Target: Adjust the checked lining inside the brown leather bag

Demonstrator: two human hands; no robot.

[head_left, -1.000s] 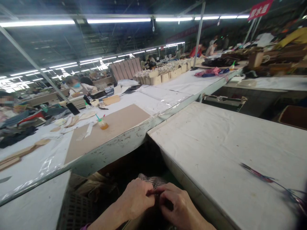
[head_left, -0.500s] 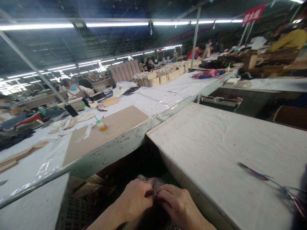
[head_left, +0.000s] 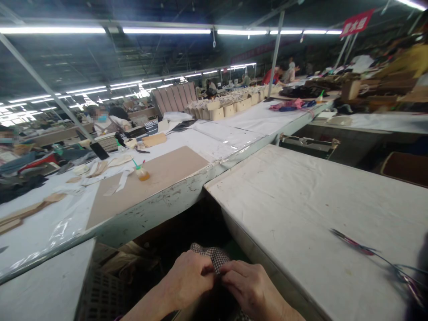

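Observation:
A piece of dark-and-white checked fabric (head_left: 216, 256) is held low in front of me, between the table edges. My left hand (head_left: 190, 277) is closed on it, thumb and fingers pinched together. From the other side my right hand (head_left: 249, 285) pinches the same fabric, its fingertips close to those of my left. The spot where the fingertips meet is partly hidden, and the lower part of the fabric falls into shadow.
At right, a white-covered table (head_left: 310, 200) bears a pair of thread snips (head_left: 352, 243) with a cord. Ahead, a bottle of amber liquid (head_left: 142, 174) stands on a brown board (head_left: 174, 171). A plastic crate (head_left: 103, 290) sits below left. Co-workers are farther back.
Both hands stay pinched on the checked fabric almost in place; the right hand has shifted very slightly to the right. The view has tilted a little.

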